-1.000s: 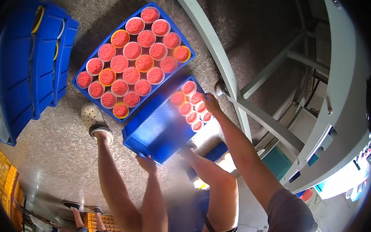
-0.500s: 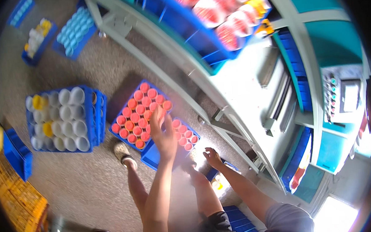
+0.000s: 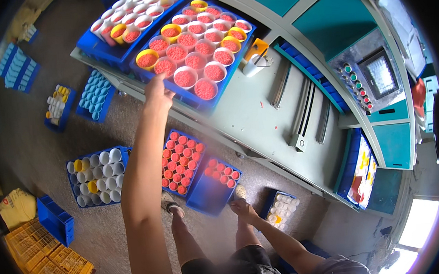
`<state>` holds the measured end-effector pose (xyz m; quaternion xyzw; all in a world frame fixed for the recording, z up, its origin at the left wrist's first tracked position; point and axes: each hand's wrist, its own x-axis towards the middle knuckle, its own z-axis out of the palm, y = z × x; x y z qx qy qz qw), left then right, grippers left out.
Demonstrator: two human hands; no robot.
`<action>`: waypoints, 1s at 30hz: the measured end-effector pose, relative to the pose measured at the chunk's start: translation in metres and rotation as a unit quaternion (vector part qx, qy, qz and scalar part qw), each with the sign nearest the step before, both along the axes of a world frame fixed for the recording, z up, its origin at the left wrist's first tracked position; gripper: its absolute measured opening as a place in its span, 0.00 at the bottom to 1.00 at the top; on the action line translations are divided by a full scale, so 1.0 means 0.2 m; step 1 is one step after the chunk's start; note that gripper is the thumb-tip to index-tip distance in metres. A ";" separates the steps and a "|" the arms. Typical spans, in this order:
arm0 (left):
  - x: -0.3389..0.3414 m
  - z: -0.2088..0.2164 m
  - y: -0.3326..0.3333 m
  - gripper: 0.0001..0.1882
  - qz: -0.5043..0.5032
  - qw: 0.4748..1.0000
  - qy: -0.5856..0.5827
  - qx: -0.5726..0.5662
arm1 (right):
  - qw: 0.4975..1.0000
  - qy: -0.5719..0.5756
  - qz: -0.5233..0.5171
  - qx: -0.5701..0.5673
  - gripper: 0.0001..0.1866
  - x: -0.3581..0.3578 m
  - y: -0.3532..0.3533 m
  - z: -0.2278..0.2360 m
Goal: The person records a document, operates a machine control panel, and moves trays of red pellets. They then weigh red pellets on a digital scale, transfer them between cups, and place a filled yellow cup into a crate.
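Note:
My left hand (image 3: 158, 93) reaches up to the near edge of a blue crate (image 3: 210, 101) on the worktable, its fingers bent against the rim. Rows of white, clear and yellow cups (image 3: 177, 52) with pink-red granules stand upright in this crate. My right hand (image 3: 243, 209) hangs low beside a partly filled blue crate (image 3: 203, 200) on the floor; its fingers are too small and blurred to make out. That crate has several red-topped cups (image 3: 221, 172) at its far end. A fuller crate of red-topped cups (image 3: 182, 156) adjoins it.
A second crate of granule cups (image 3: 118, 33) sits left on the worktable (image 3: 258, 120). A white cup with tools (image 3: 255, 65) and metal rails (image 3: 305, 115) lie right. On the floor are crates of white cups (image 3: 96, 175), blue cups (image 3: 94, 96) and yellow baskets (image 3: 52, 265).
My view has shifted up toward the worktable. My left hand has gone from above the floor crates to the rim of the table crate. My right hand has moved slightly down and left.

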<state>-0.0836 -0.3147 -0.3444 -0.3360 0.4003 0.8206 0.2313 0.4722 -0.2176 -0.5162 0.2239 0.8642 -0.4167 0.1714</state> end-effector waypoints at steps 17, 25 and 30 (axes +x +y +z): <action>0.98 0.30 -0.70 0.10 -0.095 0.994 -0.042 0.040 | 0.947 0.299 -0.110 0.053 0.18 -1.42 0.34 0.88; 1.27 0.13 -1.06 0.18 -0.052 0.998 -0.028 -0.035 | 0.957 0.161 -0.191 -0.146 0.22 -2.11 0.38 0.69; 1.50 -0.20 -1.11 0.12 0.001 0.998 -0.030 0.059 | 0.963 0.174 0.018 -0.203 0.21 -2.04 0.42 0.74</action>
